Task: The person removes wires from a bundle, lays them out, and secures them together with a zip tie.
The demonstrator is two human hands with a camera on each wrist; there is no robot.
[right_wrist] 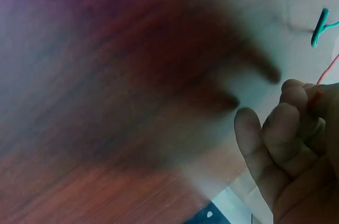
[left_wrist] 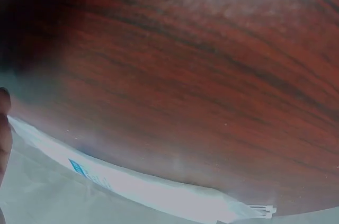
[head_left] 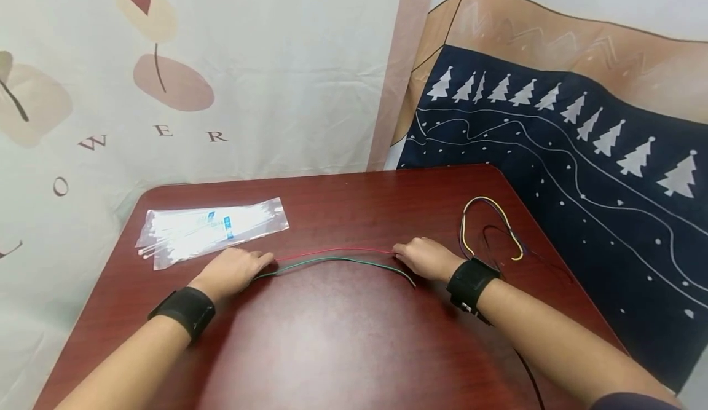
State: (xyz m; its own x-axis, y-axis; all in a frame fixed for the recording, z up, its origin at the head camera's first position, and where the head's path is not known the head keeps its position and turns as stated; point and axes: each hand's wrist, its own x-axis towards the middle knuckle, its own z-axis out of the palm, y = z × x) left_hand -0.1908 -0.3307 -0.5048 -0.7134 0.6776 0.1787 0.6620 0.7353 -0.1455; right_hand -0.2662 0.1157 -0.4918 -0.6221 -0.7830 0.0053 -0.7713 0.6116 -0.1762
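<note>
A thin red wire (head_left: 332, 249) stretches in a shallow arc between the two hands. At its right end, my right hand (head_left: 426, 257) pinches it between thumb and finger; in the right wrist view the red wire's tip (right_wrist: 317, 97) pokes out of the pinch, the other fingers loosely curled. The red wire's left end disappears at the fingertips of my left hand (head_left: 235, 270), which are drawn together on it. Just nearer lies a green wire (head_left: 337, 259), its left end running beneath the left hand and its right end free beside the right hand.
Clear plastic bags of white cable ties (head_left: 210, 228) lie behind the left hand. Bent yellow wire (head_left: 504, 216) and dark wires (head_left: 489, 238) lie beyond the right wrist. A black cord (head_left: 530, 376) runs under the right forearm. Printed cloths hang behind the brown table (head_left: 354, 207).
</note>
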